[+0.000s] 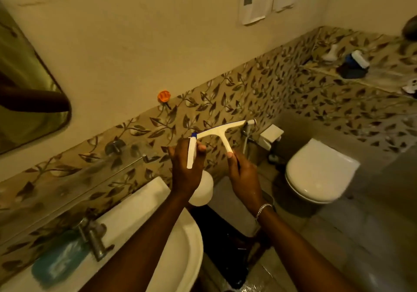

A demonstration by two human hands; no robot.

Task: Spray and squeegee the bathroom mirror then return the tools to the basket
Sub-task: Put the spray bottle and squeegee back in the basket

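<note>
White plastic is gripped in both hands: the spray bottle [200, 188] is clasped by the left hand [186, 174] and the squeegee [223, 133] by its handle in the right hand [244, 176], both above the sink [180, 246]. The mirror [27, 84] hangs up and left of the sink, so the bottle's nozzle should be turned toward it, and the squeegee held clear until the glass is wetted.

The squeegee [222, 131] in my right hand [244, 178] is white, and the spray bottle [196, 178] in my left hand [186, 169] is white with a blue tip at its nozzle. The wall tiles [225, 97] carry brown leaves on beige below a cream wall [135, 32] with an orange hook [164, 95]. The sink [178, 242] and toilet [318, 172] are white, and a blue soap packet [59, 258] lies by the grey tap [93, 237].
</note>
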